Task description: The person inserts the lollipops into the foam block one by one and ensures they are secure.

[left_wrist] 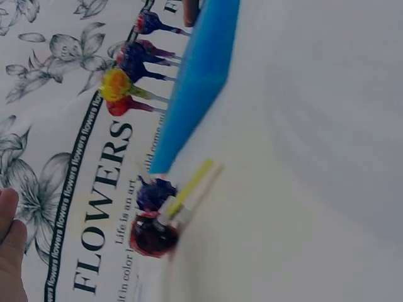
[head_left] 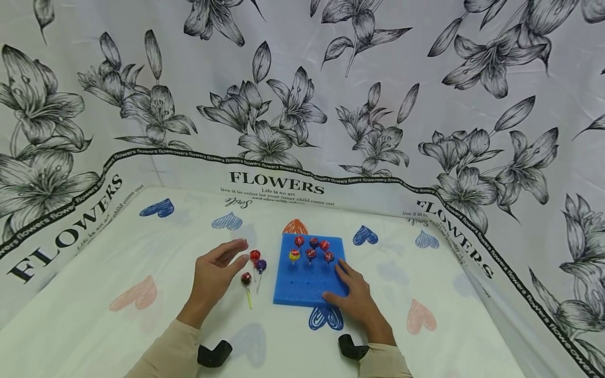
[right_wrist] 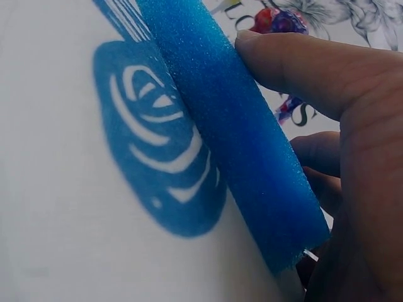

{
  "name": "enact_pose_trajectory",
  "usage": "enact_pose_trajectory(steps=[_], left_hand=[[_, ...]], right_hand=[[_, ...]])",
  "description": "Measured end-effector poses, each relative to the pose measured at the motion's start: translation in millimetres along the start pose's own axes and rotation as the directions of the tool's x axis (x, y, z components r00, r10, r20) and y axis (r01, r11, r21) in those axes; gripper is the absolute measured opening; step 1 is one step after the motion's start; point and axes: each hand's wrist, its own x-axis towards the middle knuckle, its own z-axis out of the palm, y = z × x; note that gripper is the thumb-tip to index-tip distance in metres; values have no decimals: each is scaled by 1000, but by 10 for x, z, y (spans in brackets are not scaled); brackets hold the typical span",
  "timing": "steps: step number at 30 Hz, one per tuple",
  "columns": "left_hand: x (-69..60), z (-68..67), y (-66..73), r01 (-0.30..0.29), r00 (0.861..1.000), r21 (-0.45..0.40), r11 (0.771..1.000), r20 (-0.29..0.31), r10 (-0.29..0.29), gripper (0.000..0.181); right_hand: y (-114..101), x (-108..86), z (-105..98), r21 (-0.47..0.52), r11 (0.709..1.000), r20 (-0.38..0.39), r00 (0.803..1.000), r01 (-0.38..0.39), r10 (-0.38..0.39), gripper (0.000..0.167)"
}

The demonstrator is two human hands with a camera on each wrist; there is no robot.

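A blue foam block (head_left: 309, 289) lies on the table with several wrapped lollipops (head_left: 310, 254) standing in its far part, in two rows. My right hand (head_left: 352, 291) rests on the block's right side, thumb on the near edge; in the right wrist view the thumb lies on the foam (right_wrist: 239, 138). My left hand (head_left: 215, 275) hovers left of three loose lollipops, fingers relaxed and holding nothing. These are a red one (head_left: 255, 255), a purple one (head_left: 261, 266) and a dark red one (head_left: 246, 279) with a yellow stick. The left wrist view shows the left fingers (left_wrist: 11, 251) only at its edge.
A white cloth (head_left: 189, 252) printed with hearts covers the table. Behind it hangs a curtain (head_left: 331, 131) with flower drawings and lettering. Black wrist devices sit below both hands, the left one (head_left: 215, 354) and the right one (head_left: 352, 347). Small holes show in the block's near part.
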Motion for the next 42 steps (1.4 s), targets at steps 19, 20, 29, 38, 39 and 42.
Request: enact_pose_trajectory(steps=[19,20,29,38,39,42], left_hand=[[-153,-111,-460,315,943,64,947,95,-320,35],[-159,-105,-465,321,939,75,944,102,-328,34],[-194,-51,-517,254,931,347,903,166,-325,31],[-215,-44,-526,122,946,423,898,224,-234,33],[-216,-41,-526,116,947,429,896,225,-230,33],[-217,-36,-512,118,953,448,886,201,-228,33]], right_hand=[[-24,3,-36,14,1000,16,1000,4,-5,88],[-21,3,-36,14,1000,15,1000,6,-7,89],[-1,-4,-18,12,1000,21,1000,-11,10,89],[13,-5,-2,18,1000,14,1000,1,-2,88],[12,-4,-3,18,1000,13,1000,6,-6,88],[5,1,-7,16,1000,16,1000,5,-5,88]])
